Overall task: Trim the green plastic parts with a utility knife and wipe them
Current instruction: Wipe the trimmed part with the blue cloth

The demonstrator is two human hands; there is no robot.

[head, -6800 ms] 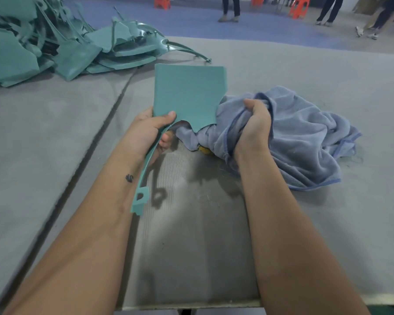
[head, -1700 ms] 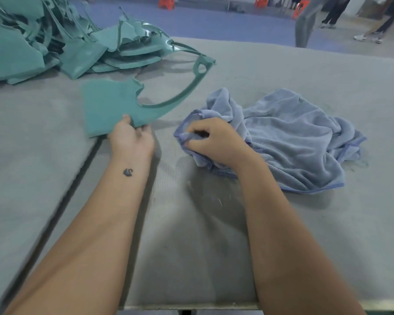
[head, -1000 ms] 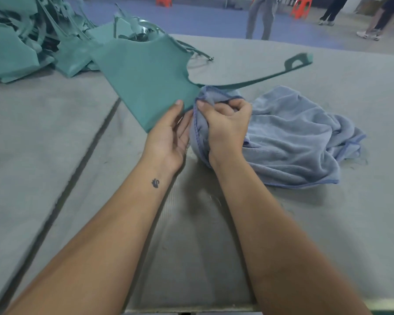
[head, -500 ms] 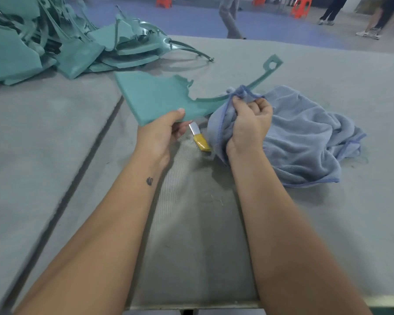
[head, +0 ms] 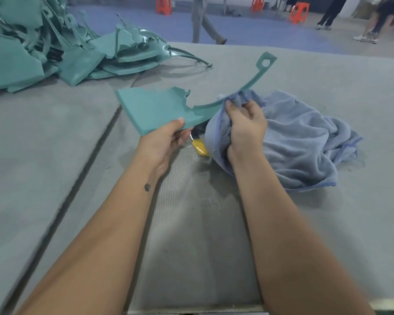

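Note:
My left hand (head: 166, 138) grips the near corner of a green plastic part (head: 156, 109), a flat panel with a long curved arm that ends in a holed tab at the upper right. A bunched fold of the blue cloth (head: 300, 137) is in my right hand (head: 246, 126), pinched around the curved arm of the part. The yellow-handled utility knife (head: 199, 146) lies on the table between my hands, partly hidden under the part and the cloth.
A heap of green plastic parts (head: 55, 46) fills the far left of the grey felt table (head: 191, 235). A dark seam runs diagonally on the left. Beyond the table, people walk on a blue floor near orange stools (head: 299, 12).
The part has been turned from upright to nearly flat, its arm pointing upper right. My right hand with the cloth has slid out along the curved arm. The knife has come into view.

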